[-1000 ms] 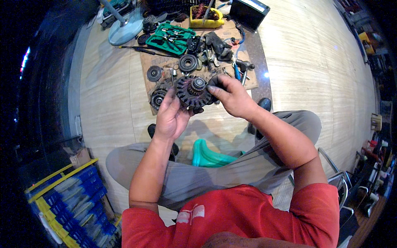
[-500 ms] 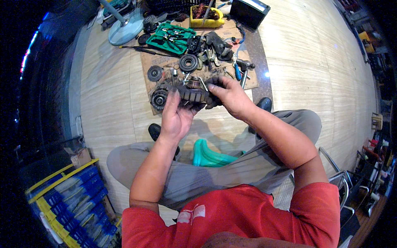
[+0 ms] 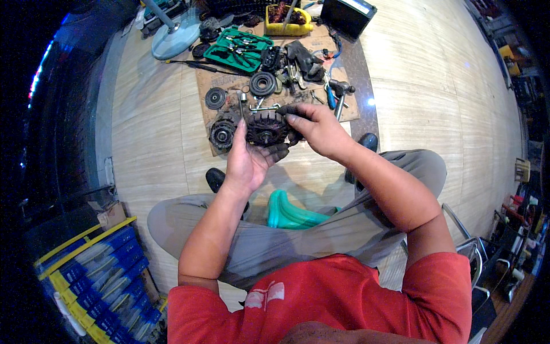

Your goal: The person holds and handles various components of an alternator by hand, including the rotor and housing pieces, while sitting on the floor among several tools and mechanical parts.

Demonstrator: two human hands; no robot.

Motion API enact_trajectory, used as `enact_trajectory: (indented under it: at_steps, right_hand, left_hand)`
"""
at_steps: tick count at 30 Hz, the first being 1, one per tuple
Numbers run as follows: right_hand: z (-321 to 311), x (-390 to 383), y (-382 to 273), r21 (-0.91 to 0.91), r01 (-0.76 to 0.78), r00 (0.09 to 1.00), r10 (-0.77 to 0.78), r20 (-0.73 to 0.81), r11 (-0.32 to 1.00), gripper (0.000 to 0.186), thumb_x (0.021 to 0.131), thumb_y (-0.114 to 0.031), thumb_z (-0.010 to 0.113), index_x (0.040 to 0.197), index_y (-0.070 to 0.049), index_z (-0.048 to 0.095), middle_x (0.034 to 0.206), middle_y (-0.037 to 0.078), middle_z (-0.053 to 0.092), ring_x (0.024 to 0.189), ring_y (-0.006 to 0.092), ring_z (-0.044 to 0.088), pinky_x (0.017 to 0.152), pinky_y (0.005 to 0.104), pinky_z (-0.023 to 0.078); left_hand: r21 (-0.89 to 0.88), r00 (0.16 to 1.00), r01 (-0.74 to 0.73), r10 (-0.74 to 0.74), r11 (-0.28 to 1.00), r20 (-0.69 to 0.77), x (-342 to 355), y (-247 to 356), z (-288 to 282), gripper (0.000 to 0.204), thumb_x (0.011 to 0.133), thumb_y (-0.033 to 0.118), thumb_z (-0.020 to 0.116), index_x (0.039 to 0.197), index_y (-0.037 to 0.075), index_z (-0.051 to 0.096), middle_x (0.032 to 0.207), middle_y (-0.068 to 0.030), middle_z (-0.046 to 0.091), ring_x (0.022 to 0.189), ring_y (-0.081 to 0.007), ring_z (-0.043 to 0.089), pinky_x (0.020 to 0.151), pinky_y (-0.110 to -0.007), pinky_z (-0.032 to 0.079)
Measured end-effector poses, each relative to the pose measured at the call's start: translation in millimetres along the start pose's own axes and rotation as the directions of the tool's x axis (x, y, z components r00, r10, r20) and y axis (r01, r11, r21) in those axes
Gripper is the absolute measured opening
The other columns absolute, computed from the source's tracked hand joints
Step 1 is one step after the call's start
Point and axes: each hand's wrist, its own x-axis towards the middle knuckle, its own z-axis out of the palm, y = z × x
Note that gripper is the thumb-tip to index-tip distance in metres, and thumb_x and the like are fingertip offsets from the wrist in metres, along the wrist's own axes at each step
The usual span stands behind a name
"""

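Note:
Between my two hands is a dark, greasy alternator rotor (image 3: pixel 267 127), toothed round its rim, with a short shaft end facing me. My left hand (image 3: pixel 250 163) supports it from below and the left, thumb up along its side and blackened fingers curled under it. My right hand (image 3: pixel 312 127) grips its right edge between thumb and fingers; some of those fingertips are hidden. Just left of the rotor lies a round alternator housing (image 3: pixel 222 134) with a bearing in its middle. Beyond it are a grooved pulley (image 3: pixel 215 98) and a larger black pulley (image 3: pixel 262 84).
A stained cardboard sheet (image 3: pixel 349 106) bears a green tool case (image 3: pixel 240 50), a hammer (image 3: pixel 342 92), a blue-handled screwdriver (image 3: pixel 330 97) and dark gloves (image 3: pixel 305 59). Farther back stand a yellow container (image 3: pixel 286 27) and a black battery (image 3: pixel 348 17). A green plastic stool (image 3: pixel 298 213) is between my legs.
The rotor has been tipped over in my hands: its copper-coloured end pointed up and away before, and now its toothed face and shaft turn toward me. My hands stay in nearly the same place.

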Motion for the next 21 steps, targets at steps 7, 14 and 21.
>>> enact_trajectory:
  at_steps: [7,14,21]
  right_hand:
    - [1.3,2.1,2.6,0.197,-0.070,0.997,0.074,-0.013,0.978,0.024,0.096,-0.013,0.054,0.112,0.002,0.064,0.089,0.001,0.065,0.077,0.0078,0.057,0.069,0.0242,0.048]
    - [0.4,2.7,4.4,0.073,-0.124,0.991,0.127,-0.039,0.990,0.020,0.096,-0.013,0.055,0.106,0.001,0.065,0.086,0.001,0.064,0.073,0.0074,0.056,0.066,0.0248,0.048]
    - [0.9,1.4,2.2,0.106,-0.148,0.988,0.151,-0.021,0.983,0.018,0.094,-0.011,0.057,0.105,0.002,0.064,0.083,0.002,0.064,0.071,0.0090,0.057,0.061,0.0250,0.049]
  left_hand:
    - [0.001,0.998,0.068,-0.068,0.998,-0.003,-0.7,1.9,-0.1,0.064,0.097,0.060,0.028,0.120,0.008,0.057,0.107,-0.0119,0.067,0.091,-0.0270,0.066,0.081,-0.042,0.054]
    - [0.007,0.997,0.068,-0.067,0.998,-0.024,-1.4,2.4,2.7,0.065,0.097,0.062,0.027,0.121,0.009,0.057,0.107,-0.0109,0.067,0.086,-0.0259,0.066,0.076,-0.042,0.056]
    - [0.046,0.993,0.114,-0.112,0.992,-0.037,-2.7,3.6,0.7,0.067,0.095,0.064,0.027,0.121,0.010,0.056,0.106,-0.0099,0.066,0.085,-0.0256,0.066,0.075,-0.042,0.056]
